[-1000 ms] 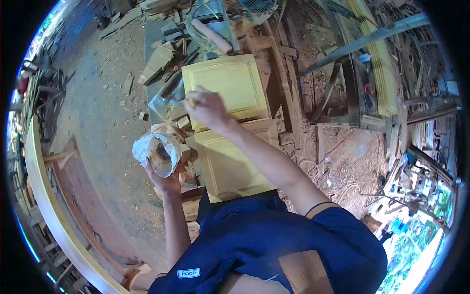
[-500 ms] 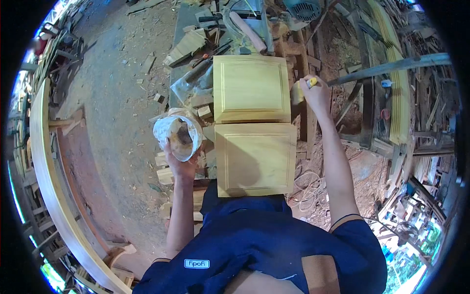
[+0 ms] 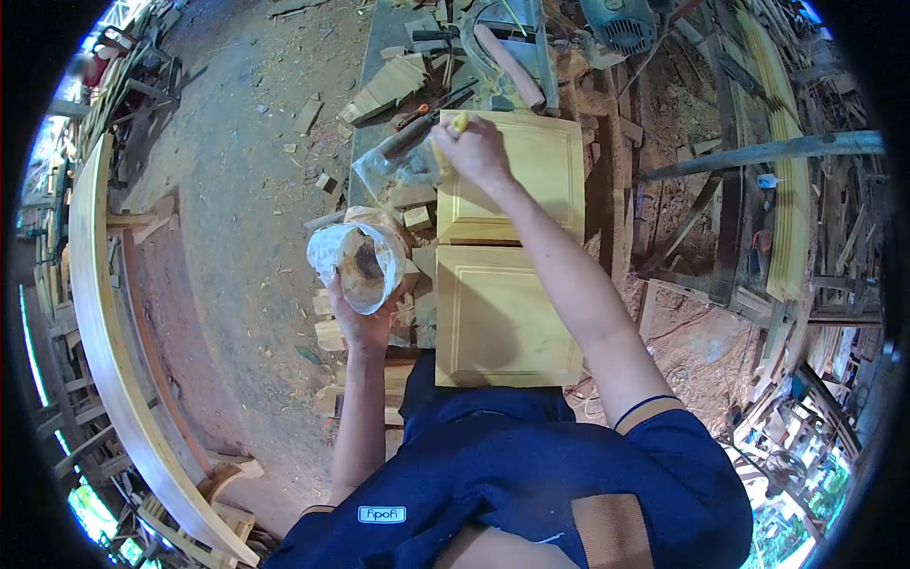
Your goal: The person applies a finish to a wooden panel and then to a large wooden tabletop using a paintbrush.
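Note:
A paintbrush (image 3: 442,159) with a yellow handle is gripped in my right hand (image 3: 479,154), its bristles pointing down at the left edge of the far wooden panel (image 3: 540,171). My right forearm crosses over that panel and over the near wooden panel (image 3: 493,327). Both are pale yellow wood with a grooved rectangular border, lying one beyond the other. To their left, my left hand (image 3: 363,322) holds a white tub (image 3: 327,248), tipped so that its mouth shows. Brown staining coats the inside of the tub.
Hand tools (image 3: 412,133) and wood offcuts (image 3: 387,88) lie on the bench beyond and left of the panels. A long curved wooden piece (image 3: 100,313) stands at the far left. At the right, a grey pole (image 3: 758,154) juts across near stacked timber strips (image 3: 789,209).
My right hand has swung left with the paintbrush, from beyond the far panel's right edge to its left edge. The view has shifted slightly; my left hand still holds the tub.

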`<state>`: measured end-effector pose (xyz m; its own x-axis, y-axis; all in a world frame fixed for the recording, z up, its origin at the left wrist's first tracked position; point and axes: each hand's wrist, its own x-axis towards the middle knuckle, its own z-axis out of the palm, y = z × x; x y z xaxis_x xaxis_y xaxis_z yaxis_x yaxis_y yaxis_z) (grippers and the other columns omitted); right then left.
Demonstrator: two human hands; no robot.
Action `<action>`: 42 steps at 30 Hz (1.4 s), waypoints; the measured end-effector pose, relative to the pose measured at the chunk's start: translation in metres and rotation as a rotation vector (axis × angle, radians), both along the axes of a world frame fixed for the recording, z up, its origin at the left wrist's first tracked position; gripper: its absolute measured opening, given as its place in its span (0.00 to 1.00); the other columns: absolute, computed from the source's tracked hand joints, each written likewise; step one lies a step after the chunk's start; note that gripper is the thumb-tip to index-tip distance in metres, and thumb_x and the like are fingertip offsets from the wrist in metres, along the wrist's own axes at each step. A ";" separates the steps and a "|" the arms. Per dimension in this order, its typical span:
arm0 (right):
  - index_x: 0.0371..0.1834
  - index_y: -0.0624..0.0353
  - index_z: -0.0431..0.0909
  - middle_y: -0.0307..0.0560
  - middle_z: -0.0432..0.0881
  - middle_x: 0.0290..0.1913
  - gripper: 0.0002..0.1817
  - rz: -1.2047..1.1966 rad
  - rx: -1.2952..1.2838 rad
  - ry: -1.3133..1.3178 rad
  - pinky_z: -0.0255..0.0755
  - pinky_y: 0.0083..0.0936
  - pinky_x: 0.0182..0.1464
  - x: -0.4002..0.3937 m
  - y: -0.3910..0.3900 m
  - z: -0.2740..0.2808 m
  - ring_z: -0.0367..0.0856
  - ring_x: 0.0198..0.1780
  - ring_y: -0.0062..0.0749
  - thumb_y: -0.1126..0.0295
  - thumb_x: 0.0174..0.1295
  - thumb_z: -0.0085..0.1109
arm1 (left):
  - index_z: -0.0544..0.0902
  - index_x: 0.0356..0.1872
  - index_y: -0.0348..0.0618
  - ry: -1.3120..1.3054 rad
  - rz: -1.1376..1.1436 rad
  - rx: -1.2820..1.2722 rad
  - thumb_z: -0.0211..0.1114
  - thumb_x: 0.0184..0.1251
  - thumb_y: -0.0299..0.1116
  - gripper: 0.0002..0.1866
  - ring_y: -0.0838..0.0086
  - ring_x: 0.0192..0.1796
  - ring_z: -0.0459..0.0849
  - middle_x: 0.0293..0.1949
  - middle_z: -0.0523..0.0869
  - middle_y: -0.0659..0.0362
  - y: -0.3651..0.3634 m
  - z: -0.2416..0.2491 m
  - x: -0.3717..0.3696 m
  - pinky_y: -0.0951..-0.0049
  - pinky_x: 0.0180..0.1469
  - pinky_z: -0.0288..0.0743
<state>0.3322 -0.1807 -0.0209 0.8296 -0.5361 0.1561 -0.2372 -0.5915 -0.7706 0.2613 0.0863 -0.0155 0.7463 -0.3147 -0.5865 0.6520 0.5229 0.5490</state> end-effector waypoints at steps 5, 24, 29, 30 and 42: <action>0.23 0.57 0.79 0.45 0.82 0.23 0.15 -0.138 0.207 0.153 0.75 0.33 0.30 -0.054 -0.110 -0.030 0.82 0.24 0.31 0.57 0.58 0.57 | 0.64 0.66 0.53 0.021 0.027 0.037 0.47 0.66 0.61 0.33 0.60 0.60 0.76 0.62 0.72 0.56 -0.002 -0.005 0.004 0.47 0.53 0.77; 0.25 0.54 0.83 0.54 0.84 0.31 0.15 0.013 -0.177 0.168 0.78 0.42 0.41 0.058 -0.038 0.017 0.84 0.35 0.50 0.54 0.52 0.56 | 0.63 0.67 0.52 -0.008 -0.038 -0.057 0.46 0.68 0.59 0.32 0.59 0.60 0.76 0.63 0.71 0.56 -0.008 -0.008 0.018 0.46 0.53 0.77; 0.30 0.54 0.82 0.47 0.85 0.28 0.15 -0.059 0.166 0.190 0.80 0.29 0.35 0.040 -0.096 -0.018 0.85 0.28 0.34 0.55 0.54 0.56 | 0.64 0.66 0.54 0.077 -0.011 0.005 0.47 0.67 0.58 0.31 0.60 0.60 0.76 0.63 0.72 0.59 -0.018 -0.004 0.022 0.49 0.54 0.75; 0.32 0.54 0.82 0.46 0.85 0.27 0.14 -0.070 0.224 0.212 0.80 0.25 0.33 0.023 -0.113 -0.008 0.85 0.26 0.30 0.56 0.55 0.56 | 0.64 0.66 0.55 0.051 -0.038 -0.045 0.48 0.67 0.58 0.31 0.61 0.60 0.76 0.63 0.72 0.60 -0.019 -0.008 0.025 0.50 0.55 0.75; 0.35 0.55 0.82 0.55 0.83 0.34 0.17 -0.244 -0.480 0.439 0.75 0.42 0.42 -0.069 -0.190 0.028 0.82 0.38 0.53 0.53 0.56 0.56 | 0.64 0.67 0.55 0.059 -0.027 -0.116 0.49 0.67 0.59 0.32 0.62 0.62 0.74 0.64 0.71 0.58 -0.036 -0.015 0.044 0.51 0.60 0.70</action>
<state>0.2634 -0.3709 0.0067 0.7345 -0.6712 0.1003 -0.6370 -0.7328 -0.2392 0.3057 0.0508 -0.0304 0.7022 -0.4024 -0.5873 0.6959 0.5625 0.4466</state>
